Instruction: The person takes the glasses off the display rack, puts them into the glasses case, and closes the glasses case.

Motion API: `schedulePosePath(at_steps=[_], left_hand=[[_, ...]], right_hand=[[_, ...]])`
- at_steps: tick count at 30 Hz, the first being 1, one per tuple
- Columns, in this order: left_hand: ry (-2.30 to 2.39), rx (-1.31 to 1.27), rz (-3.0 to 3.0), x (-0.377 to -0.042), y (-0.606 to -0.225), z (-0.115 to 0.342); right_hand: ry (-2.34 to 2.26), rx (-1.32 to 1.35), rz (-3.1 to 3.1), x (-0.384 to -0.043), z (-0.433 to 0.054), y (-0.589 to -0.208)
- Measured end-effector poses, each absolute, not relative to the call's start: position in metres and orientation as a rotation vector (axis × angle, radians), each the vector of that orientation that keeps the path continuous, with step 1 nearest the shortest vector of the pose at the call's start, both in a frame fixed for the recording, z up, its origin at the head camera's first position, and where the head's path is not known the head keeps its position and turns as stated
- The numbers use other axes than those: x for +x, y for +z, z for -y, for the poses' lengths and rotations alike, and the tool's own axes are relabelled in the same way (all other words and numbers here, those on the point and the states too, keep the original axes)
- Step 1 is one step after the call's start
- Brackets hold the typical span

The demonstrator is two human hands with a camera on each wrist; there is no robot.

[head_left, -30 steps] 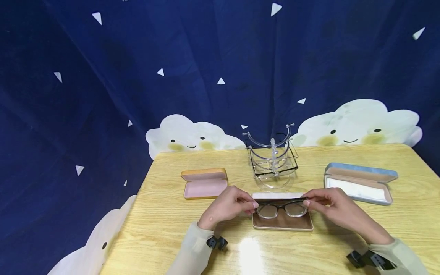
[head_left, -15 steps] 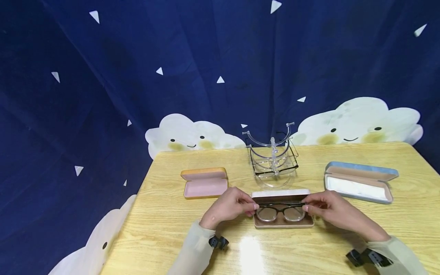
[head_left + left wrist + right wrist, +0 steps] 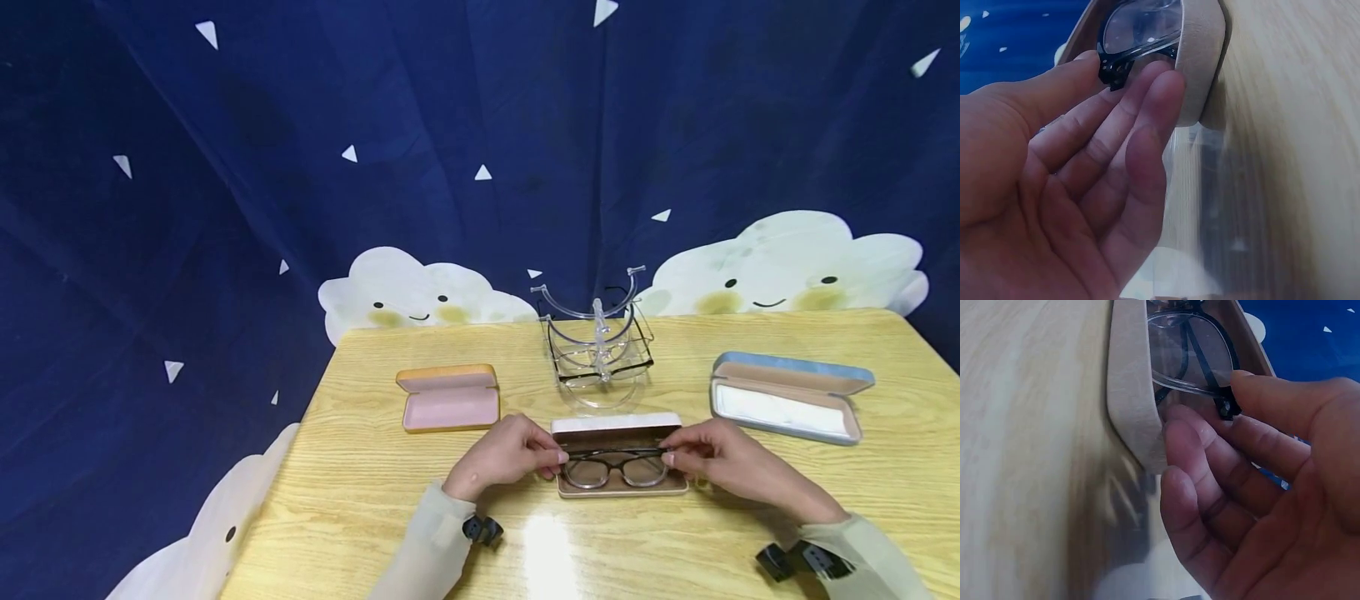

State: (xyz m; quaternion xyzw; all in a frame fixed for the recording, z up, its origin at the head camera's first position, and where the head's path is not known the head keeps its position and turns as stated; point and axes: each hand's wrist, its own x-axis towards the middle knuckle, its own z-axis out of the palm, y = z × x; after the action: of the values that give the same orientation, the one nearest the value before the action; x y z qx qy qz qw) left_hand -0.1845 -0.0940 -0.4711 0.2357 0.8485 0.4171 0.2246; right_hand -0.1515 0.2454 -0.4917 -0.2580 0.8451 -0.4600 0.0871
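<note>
Folded eyeglasses [image 3: 615, 469] with a black upper frame and clear lower rims lie inside an open glasses case [image 3: 622, 492], pale outside and brown inside. My left hand [image 3: 510, 452] pinches their left corner; in the left wrist view, its thumb meets the black hinge [image 3: 1113, 72]. At the opposite end my right hand [image 3: 723, 462] pinches the right corner. The right wrist view shows that thumb against the other hinge [image 3: 1227, 406], with a folded temple [image 3: 1202, 353] behind the lens. Fingers of both hands reach over the case's short ends.
Behind the case stands a clear display rack [image 3: 600, 333] bearing more eyeglasses. An open orange case [image 3: 450, 408] with pink lining lies to the left. On the right is an open blue case [image 3: 787, 412] holding a white cloth. A dark blue curtain [image 3: 420, 125] hangs behind the table.
Both hands have lowered the eyeglasses into the case, and the glasses now sit deeper and slightly nearer the front. The rack and the other cases stay where they were.
</note>
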Motion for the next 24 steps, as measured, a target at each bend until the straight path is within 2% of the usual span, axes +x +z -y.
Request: schedulePosePath(at_steps=[24], left_hand=[[1.149,0.57,-2.505,-0.187,-0.482,0.09]], right_hand=[[-1.348,-0.682,-2.449,-0.15,-0.246,-0.491]])
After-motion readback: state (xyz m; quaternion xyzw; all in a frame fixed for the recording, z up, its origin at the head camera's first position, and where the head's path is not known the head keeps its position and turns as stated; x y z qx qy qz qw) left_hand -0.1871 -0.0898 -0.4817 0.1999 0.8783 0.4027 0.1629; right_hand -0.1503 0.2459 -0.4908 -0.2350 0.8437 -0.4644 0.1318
